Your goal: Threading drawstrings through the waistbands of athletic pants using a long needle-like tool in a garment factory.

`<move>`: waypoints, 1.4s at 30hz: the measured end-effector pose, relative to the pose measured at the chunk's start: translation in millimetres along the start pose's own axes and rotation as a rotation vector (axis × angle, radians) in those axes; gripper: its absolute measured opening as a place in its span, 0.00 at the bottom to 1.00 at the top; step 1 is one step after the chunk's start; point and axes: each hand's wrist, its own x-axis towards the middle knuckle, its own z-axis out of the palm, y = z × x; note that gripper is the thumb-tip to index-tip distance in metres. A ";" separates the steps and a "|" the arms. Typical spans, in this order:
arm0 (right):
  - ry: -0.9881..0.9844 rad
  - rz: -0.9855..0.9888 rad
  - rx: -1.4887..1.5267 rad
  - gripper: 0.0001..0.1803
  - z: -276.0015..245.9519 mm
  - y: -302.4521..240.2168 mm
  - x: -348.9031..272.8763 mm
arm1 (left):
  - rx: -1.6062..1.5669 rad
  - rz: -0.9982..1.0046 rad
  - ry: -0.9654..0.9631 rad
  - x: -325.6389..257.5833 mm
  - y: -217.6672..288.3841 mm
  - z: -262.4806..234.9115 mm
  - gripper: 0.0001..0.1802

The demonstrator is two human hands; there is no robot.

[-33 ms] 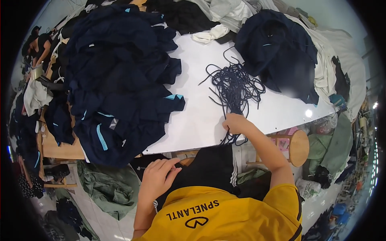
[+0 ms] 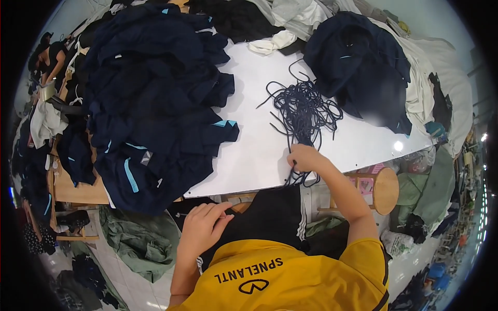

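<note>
A tangle of dark navy cords (image 2: 303,111) lies on the white tabletop (image 2: 249,160). My right hand (image 2: 306,158) is closed around the near end of this bundle, and several loose loops hang below the fingers toward the table's front edge. Off the table, above my lap, is my left hand (image 2: 204,225). Its fingers are loosely bent, with the thumb apart from the index finger, and I see nothing held there. Left of the cords rises a big heap of navy garments (image 2: 155,93) with light-blue trim. A smaller navy garment pile (image 2: 358,67) sits on their right.
White cloth (image 2: 272,44) and black fabric (image 2: 233,20) lie along the back. A round wooden stool (image 2: 386,191) stands beyond my right arm. Green fabric (image 2: 140,241) covers floor at the left. Another person (image 2: 52,59) is at the far left.
</note>
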 end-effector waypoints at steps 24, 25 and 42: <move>0.770 0.294 0.461 0.10 3.6 -34.8 -30.8 | 0.093 0.114 0.028 80.7 -27.1 184.4 0.20; 0.810 0.335 0.434 0.09 15.7 -35.7 -42.0 | 0.085 0.118 0.023 85.0 -29.7 190.2 0.20; 0.441 0.457 0.062 0.37 65.0 -61.3 -90.4 | 0.127 0.169 -0.078 95.2 -31.2 198.4 0.16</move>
